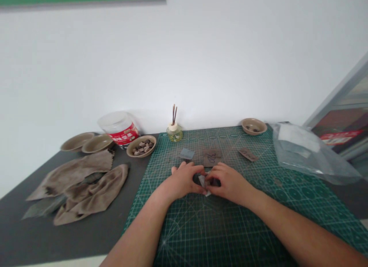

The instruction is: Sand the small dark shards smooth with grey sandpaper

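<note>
My left hand (185, 180) and my right hand (228, 184) meet low over the green cutting mat (195, 232). Between their fingertips is a small, creased, whitish-grey piece of sheet (202, 180). The left thumb and forefinger close on its left side, while the right fingers pinch it from the other side. Whether something small sits inside the sheet is hidden by the fingers. Just beyond the hands lie a brown sandpaper square (212, 157) with handwritten digits and a grey-blue square (187, 153). Farther right is a curled brown strip (248, 154) with writing.
At the left are crumpled brown cloths (94, 194), a bowl of stones (141, 146), other bowls (97, 143) and a red-labelled plastic jar (123, 133). A reed diffuser (174, 132) and a small bowl (253, 126) stand near the wall. A clear plastic bag (313, 154) lies right.
</note>
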